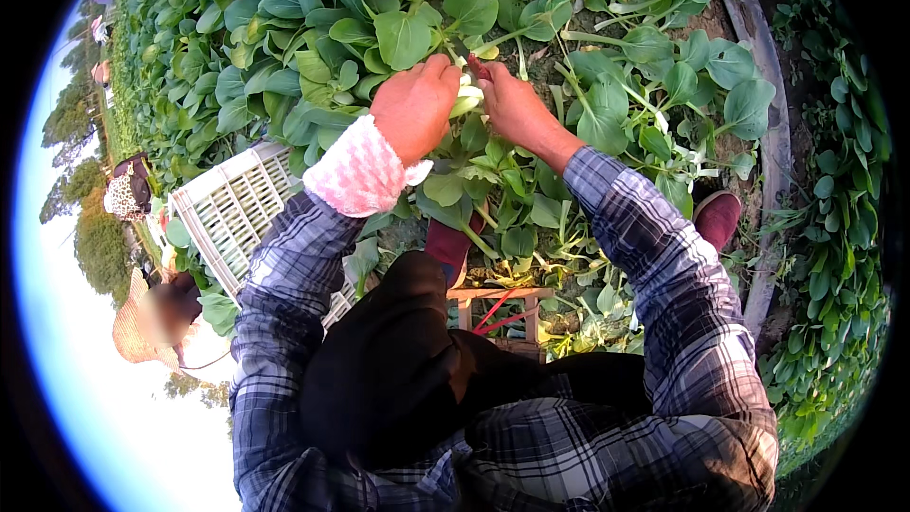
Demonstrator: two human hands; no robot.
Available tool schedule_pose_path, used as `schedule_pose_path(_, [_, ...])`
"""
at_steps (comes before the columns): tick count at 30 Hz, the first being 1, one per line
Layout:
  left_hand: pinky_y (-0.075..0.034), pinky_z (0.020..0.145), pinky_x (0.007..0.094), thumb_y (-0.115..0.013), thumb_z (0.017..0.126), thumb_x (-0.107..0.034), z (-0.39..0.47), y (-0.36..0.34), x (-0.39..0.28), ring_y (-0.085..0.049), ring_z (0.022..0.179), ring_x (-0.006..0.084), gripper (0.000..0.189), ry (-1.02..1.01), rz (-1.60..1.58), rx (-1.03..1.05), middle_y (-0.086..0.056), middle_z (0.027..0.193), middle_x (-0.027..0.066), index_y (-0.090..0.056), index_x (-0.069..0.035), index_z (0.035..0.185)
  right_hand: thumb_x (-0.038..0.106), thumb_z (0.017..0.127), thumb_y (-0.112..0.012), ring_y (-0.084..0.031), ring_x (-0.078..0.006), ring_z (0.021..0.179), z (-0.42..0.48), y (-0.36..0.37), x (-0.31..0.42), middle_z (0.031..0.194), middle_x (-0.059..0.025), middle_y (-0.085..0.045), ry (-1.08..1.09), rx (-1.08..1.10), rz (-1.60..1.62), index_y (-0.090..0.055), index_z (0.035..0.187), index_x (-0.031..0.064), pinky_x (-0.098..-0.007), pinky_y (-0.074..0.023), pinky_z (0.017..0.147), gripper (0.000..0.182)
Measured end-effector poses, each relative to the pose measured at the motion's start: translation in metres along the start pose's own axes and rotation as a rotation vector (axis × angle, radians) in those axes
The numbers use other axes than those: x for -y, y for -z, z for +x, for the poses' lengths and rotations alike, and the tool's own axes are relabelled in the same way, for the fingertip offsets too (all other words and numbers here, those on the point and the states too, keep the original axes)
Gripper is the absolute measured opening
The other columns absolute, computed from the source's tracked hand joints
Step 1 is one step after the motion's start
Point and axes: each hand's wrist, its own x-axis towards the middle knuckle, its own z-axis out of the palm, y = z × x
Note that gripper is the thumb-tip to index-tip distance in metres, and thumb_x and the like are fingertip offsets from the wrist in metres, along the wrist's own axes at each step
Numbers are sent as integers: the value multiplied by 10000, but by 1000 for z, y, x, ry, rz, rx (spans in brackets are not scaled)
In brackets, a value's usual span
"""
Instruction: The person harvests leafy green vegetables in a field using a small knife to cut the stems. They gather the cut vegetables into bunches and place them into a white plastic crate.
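Both of my hands are close together among leafy greens that look like choy sum or bok choy. My left hand point(418, 105), with a pink and white cuff at the wrist, is closed around the base of a leafy green plant point(466, 96) whose pale stalks show between the hands. Just to the right, my right hand point(513, 101) grips a reddish handle point(478, 68), perhaps of a small knife; its blade cannot be made out. Loose greens point(604, 110) with pale stems lie on the soil to the right of my hands.
A white plastic crate point(238, 210) holding greens stands left of my legs. A low wooden stool point(501, 293) with red straps is beneath me. Dense greens point(234, 35) grow at the upper left. A person in a straw hat point(135, 320) is at the left; others are farther off.
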Motion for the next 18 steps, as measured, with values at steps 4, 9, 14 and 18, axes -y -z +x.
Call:
schedule_pose_path(4, [-516, 725, 400, -726, 611, -46, 9, -11, 27, -634, 828, 330, 492, 108, 216, -28, -383, 1349, 197, -521, -15, 1058, 170, 946, -412, -591, -461, 839, 27, -14, 1, 858, -319, -600, -4, 0, -57, -426, 1033, -78, -506, -447, 751, 263])
schedule_pose_path(9, [-496, 655, 309, -628, 694, -95, 0, -38, 40, -632, 731, 191, 198, 121, 426, -111, -435, 1331, 221, -586, -46, 882, 161, 942, -406, -598, -456, 858, 44, -25, -1, 882, -321, -602, -66, 10, -144, -433, 1020, -74, -502, -460, 769, 250])
schedule_pose_path(14, [-485, 650, 298, -624, 697, -92, 0, -43, 43, -628, 726, 187, 223, 165, 457, -133, -456, 1308, 194, -600, -22, 908, 175, 943, -408, -600, -451, 868, 46, -35, -9, 906, -310, -608, -111, 27, -181, -439, 1033, -69, -498, -466, 783, 261])
schedule_pose_path(18, [-496, 655, 347, -611, 682, -31, 0, -48, 47, -630, 712, 233, 326, 171, 411, -134, -489, 1235, 139, -560, 22, 999, 182, 946, -407, -596, -448, 899, 45, -38, -9, 943, -309, -605, -142, 29, -155, -444, 1049, -62, -495, -463, 803, 268])
